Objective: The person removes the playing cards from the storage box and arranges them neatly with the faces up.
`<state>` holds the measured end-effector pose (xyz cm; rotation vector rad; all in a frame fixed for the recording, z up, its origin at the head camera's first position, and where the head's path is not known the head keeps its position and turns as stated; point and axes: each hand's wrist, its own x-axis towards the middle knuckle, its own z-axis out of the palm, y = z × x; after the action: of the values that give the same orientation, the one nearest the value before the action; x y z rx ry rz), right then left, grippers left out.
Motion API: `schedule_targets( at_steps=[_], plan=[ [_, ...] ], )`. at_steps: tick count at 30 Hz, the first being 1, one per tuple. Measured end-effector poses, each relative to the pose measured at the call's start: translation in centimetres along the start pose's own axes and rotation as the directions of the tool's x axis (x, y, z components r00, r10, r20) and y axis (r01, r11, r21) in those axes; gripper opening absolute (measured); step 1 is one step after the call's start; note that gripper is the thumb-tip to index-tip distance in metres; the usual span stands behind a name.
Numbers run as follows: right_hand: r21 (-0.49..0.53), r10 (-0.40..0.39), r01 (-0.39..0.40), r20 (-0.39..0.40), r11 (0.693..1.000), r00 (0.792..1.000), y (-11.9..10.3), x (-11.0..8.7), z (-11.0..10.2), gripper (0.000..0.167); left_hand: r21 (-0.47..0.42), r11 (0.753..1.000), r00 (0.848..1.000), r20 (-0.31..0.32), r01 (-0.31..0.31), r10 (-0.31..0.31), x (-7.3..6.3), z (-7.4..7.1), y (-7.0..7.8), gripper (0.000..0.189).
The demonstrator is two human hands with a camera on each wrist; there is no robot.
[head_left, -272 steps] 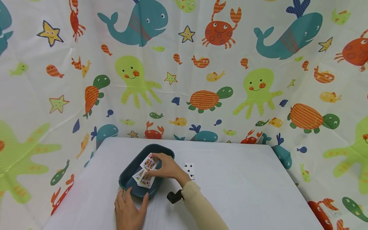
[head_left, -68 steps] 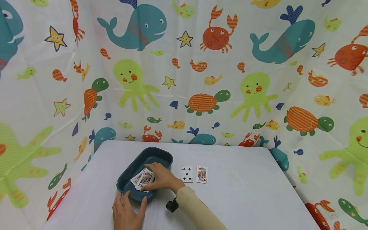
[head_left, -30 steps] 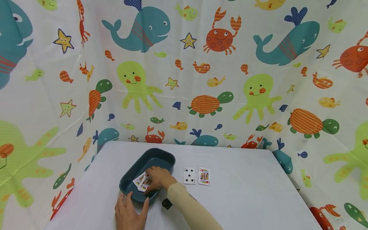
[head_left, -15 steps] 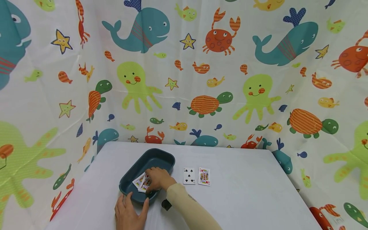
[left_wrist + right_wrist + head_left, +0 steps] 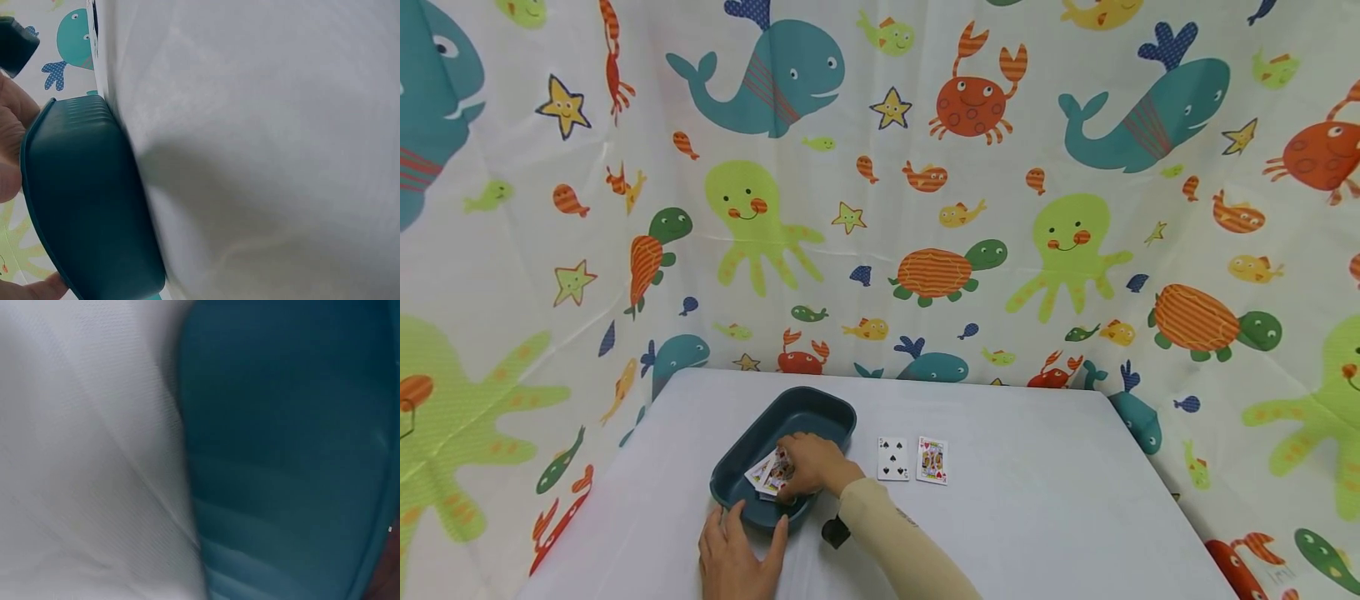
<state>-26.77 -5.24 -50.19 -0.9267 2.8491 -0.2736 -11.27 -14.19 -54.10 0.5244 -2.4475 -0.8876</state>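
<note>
A dark teal tray [image 5: 805,412] stands slanted on the white table, with a fanned pile of playing cards [image 5: 762,475] face up in its near half. My right hand [image 5: 812,465] reaches into it, thumb and fingertips pinching the top card across its two ends; the hand covers part of the pile. Relaxed and spread, the fingers of my left hand [image 5: 739,554] rest against the tray's near end. In the left wrist view a thumb [image 5: 40,289] touches the rim of the tray [image 5: 87,200]. The right wrist view has mostly the outer wall of the tray [image 5: 287,450].
To the right of the tray, a spade card [image 5: 892,459] and a red-suited face card [image 5: 932,461] lie face up side by side on the white table [image 5: 1037,492]. A sea-animal curtain [image 5: 865,167] hangs behind and along the sides.
The face card came to lie beside the spade card between the two oldest frames. Since then my right hand has settled onto the pile, and the top card has shifted slightly under its fingers.
</note>
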Motion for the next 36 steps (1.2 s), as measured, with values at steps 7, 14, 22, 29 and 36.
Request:
schedule_targets(
  at_steps=[7, 14, 22, 29, 36],
  plan=[
    [0.092, -0.050, 0.055, -0.057, 0.994, 0.997, 0.7, -0.8, -0.6, 0.077, 0.008, 1.000, 1.000, 0.003, 0.003, -0.003, 0.0, 0.1, 0.1, 0.074],
    [0.198, -0.089, 0.112, -0.123, 0.974, 0.988, 1.7, -1.9, -1.3, 0.077, 0.027, 0.999, 0.998, 0.050, 0.043, -0.045, -0.1, 0.3, 0.1, 0.076],
    [0.426, -0.056, 0.144, -0.213, 0.893, 0.975, 3.0, -3.6, -2.5, 0.076, 0.016, 0.999, 0.998, 0.048, 0.036, -0.037, -0.1, 0.3, 0.1, 0.077],
    [0.564, 0.001, 0.157, -0.269, 0.811, 0.963, 4.6, -4.8, -3.3, 0.076, 0.021, 0.999, 0.999, 0.036, 0.032, -0.033, 0.0, 0.4, 0.1, 0.078],
    [0.637, 0.047, 0.164, -0.302, 0.753, 0.952, 7.0, -6.5, -3.6, 0.074, 0.025, 0.999, 0.999, 0.023, 0.026, -0.027, 0.1, 0.4, 0.2, 0.077]
  ],
)
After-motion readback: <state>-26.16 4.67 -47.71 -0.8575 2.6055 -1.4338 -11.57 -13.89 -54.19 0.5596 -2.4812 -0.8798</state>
